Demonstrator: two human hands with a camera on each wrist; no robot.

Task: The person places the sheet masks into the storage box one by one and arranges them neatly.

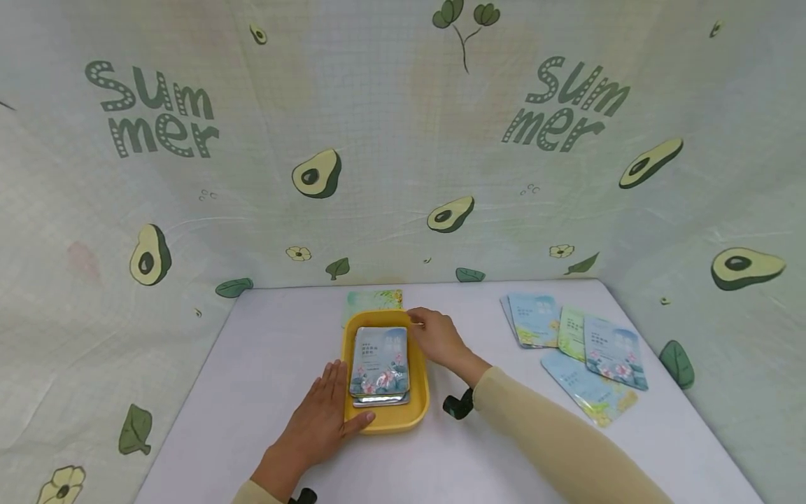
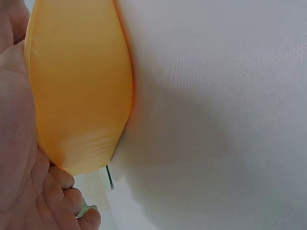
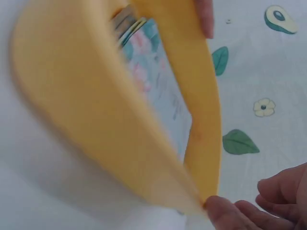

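A yellow tray [image 1: 393, 418] with raised sides stands on the table in the head view. Inside lies a stack of flat, flower-printed sachets [image 1: 380, 360]. My left hand [image 1: 319, 414] lies along the tray's left side, fingers extended and thumb at the near rim. In the left wrist view, that palm and its fingers rest against the tray's outer wall [image 2: 84, 86]. At the far right corner, my right hand [image 1: 437, 339] touches the rim with bent fingers. The right wrist view shows one fingertip [image 3: 218, 211] on the corner, with the other visible digits apart from it.
Several blue and green sachets [image 1: 595, 406] overlap on the right of the white table [image 1: 466, 455]. One green sachet [image 1: 376, 299] lies behind the tray, partly hidden by it. A printed cloth [image 1: 390, 126] hangs at the back and sides.
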